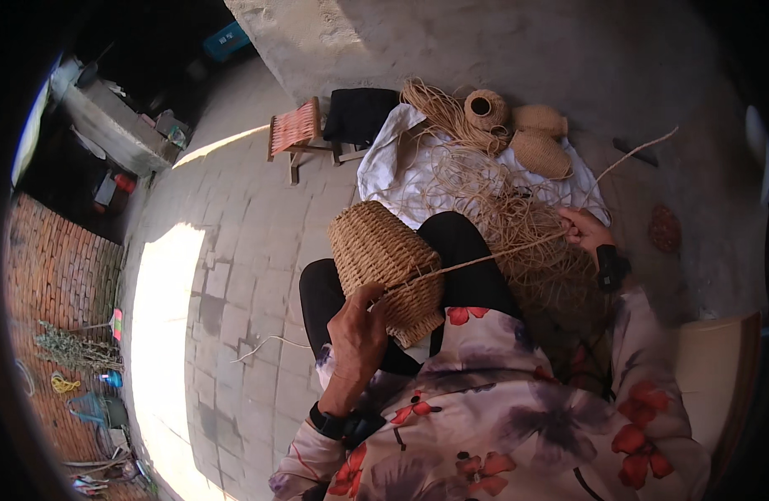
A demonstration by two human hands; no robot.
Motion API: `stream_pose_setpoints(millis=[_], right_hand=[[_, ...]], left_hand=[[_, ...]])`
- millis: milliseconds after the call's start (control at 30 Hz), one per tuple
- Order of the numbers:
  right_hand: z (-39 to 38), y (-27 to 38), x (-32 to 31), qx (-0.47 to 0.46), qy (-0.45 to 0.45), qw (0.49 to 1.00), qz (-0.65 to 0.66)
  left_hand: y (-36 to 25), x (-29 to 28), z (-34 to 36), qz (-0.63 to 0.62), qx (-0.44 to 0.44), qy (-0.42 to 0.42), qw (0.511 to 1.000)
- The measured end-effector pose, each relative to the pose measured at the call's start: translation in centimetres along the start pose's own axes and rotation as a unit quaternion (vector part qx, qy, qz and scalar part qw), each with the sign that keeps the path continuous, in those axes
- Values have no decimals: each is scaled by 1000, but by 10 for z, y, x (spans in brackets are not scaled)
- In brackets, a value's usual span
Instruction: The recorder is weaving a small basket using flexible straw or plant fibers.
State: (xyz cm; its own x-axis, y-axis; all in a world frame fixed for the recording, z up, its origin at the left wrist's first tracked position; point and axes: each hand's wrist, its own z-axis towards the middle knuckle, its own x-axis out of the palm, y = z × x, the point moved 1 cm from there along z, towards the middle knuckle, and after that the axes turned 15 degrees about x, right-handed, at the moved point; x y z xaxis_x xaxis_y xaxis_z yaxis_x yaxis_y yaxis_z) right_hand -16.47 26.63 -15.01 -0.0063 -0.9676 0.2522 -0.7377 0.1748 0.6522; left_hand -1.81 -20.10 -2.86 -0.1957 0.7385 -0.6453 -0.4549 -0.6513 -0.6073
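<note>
A tan woven straw basket (383, 250) lies tilted on my lap, braced between my knees, its narrower rim toward me. My left hand (357, 338) is at the basket's left side with fingers closed in a pinch; a thin dark piece shows by its fingertips, too small to name. From the basket wall a twisted straw cord (493, 255) runs tautly to the right. My right hand (585, 231), out to the side with fingers closed, grips this cord. The cord's loose end sticks up beyond that hand.
Loose straw strands (518, 217) pile over a white cloth (386, 171) ahead on the right. Several finished woven vessels (541, 154) rest at its far side. A low folding stool (294, 129) and a dark cloth (359, 115) stand farther off. A brick wall (63, 267) rises at left.
</note>
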Motion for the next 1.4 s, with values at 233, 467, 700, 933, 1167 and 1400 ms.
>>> stream_pose_setpoints(millis=[233,467,700,933,1167,1400], right_hand=[[-11,-27,60,-127,-55,990,-32],[-26,-8,149,-220,-85,934,-267],[-44,-17,251,-344,27,892,-293],[-61,-55,264,23,94,995,-13],[-61,-61,263,11,74,997,-2],[-61,-55,263,65,96,993,11]], left_hand=[[3,14,5,-266,-199,-28,943],[4,15,10,-274,-231,-22,933],[2,19,7,-226,-221,-39,948],[-4,16,3,-194,-202,-14,960],[-4,20,0,-212,-172,-16,962],[-10,17,2,-215,-152,-14,964]])
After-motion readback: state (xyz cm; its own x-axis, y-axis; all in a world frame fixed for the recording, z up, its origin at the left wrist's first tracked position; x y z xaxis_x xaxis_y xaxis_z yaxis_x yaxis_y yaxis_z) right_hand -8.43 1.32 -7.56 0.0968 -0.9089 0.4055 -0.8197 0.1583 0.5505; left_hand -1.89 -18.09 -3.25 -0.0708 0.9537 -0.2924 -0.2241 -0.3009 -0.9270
